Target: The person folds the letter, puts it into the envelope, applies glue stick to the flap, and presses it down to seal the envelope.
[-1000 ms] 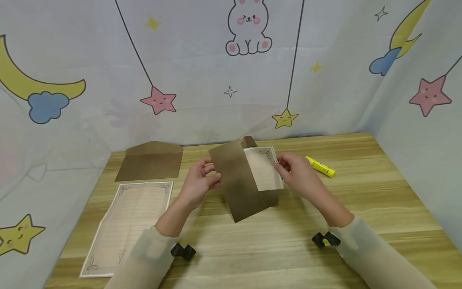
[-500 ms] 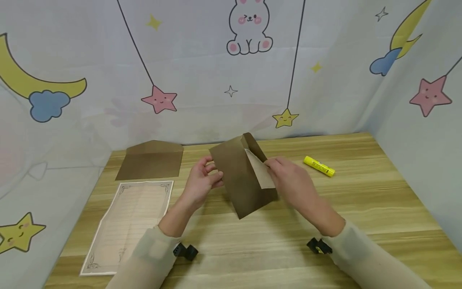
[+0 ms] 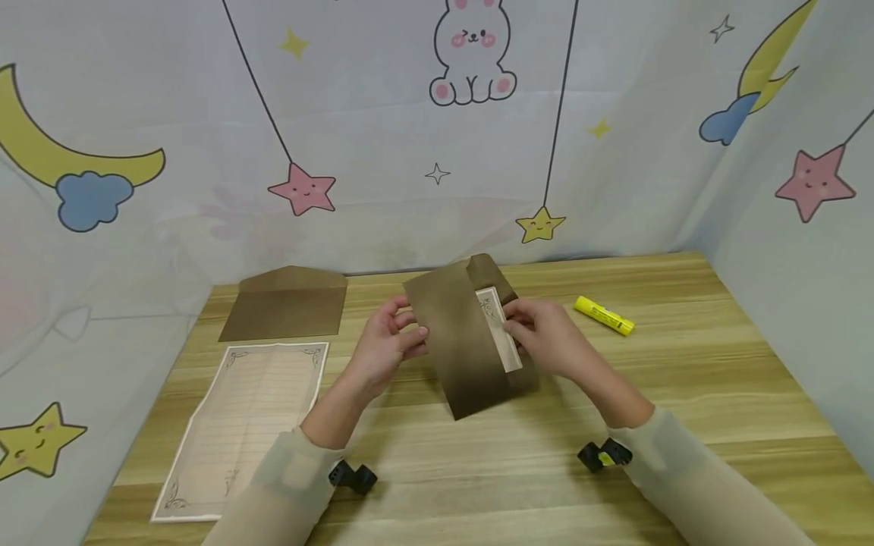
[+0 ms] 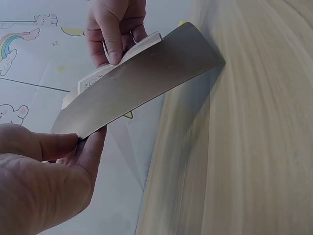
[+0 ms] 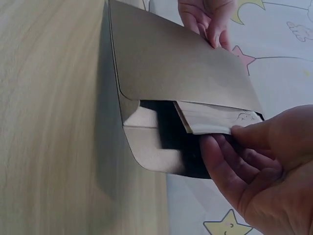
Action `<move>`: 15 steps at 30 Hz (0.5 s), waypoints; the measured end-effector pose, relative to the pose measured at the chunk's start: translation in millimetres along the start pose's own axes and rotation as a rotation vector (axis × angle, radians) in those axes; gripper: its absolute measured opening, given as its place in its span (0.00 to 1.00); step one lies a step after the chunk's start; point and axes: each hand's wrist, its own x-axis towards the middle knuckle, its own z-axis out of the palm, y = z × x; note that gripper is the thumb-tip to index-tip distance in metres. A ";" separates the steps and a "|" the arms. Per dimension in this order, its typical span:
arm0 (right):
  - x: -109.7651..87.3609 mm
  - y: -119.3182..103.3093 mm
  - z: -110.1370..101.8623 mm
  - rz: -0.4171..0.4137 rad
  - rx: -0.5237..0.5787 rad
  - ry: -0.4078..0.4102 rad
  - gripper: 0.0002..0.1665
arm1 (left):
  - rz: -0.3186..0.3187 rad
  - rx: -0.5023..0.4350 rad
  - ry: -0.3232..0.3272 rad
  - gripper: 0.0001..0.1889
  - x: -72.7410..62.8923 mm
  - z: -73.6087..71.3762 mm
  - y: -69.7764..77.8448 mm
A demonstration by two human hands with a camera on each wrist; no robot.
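Observation:
A brown envelope (image 3: 457, 341) is held tilted above the table, its open flap to the right. My left hand (image 3: 385, 343) pinches the envelope's left edge between thumb and fingers. With thumb and fingertips my right hand (image 3: 553, 337) pinches a folded sheet of letter paper (image 3: 501, 334), most of which sits inside the envelope's mouth. In the right wrist view the folded letter paper (image 5: 210, 118) shows its layered edge between the envelope's front and flap. The left wrist view shows the envelope (image 4: 142, 81) nearly edge-on, its lower corner close to the wooden table.
A second brown envelope (image 3: 283, 311) lies with its flap unfolded at the back left. In front of it lies an unfolded sheet of lined letter paper (image 3: 253, 425) with ornate corners. A yellow glue stick (image 3: 604, 315) lies on the wooden table (image 3: 478, 485) at right.
My right hand has moved left, and the folded letter paper has slid deeper into the envelope, leaving a narrower strip showing. My left hand keeps its grip on the envelope.

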 end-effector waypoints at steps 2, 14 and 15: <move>2.4 1.3 1.2 0.028 0.051 -0.032 0.12 | -0.003 -0.006 -0.010 0.24 0.2 1.3 0.1; 3.6 6.2 0.0 0.081 0.206 -0.011 0.13 | -0.122 0.029 -0.047 0.33 -4.8 -2.1 -0.2; 3.5 6.1 -0.3 0.080 0.213 -0.016 0.13 | -0.120 0.027 -0.053 0.34 -5.0 -2.1 0.2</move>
